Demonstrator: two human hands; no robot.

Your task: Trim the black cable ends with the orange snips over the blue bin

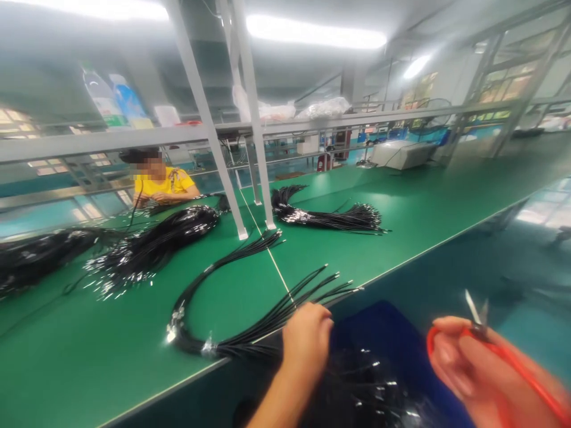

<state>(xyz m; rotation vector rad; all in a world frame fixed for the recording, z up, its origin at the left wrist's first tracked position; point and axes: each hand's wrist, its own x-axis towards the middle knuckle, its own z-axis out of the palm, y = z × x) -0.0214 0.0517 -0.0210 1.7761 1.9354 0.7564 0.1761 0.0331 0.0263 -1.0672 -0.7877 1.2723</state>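
Note:
My left hand is closed at the table's front edge, beside the spread ends of a curved bundle of black cables. What its fingers hold is hidden. Clear wrapping binds the bundle at its bend. At the lower right my right hand grips red-handled scissors, their blades pointing up and apart. More black cables with shiny ends lie low in the view, over dark blue cloth.
Large black cable bundles lie at left on the green table. Another bundle sits beyond the metal shelf posts. A person in yellow works across the table. A white box stands farther back.

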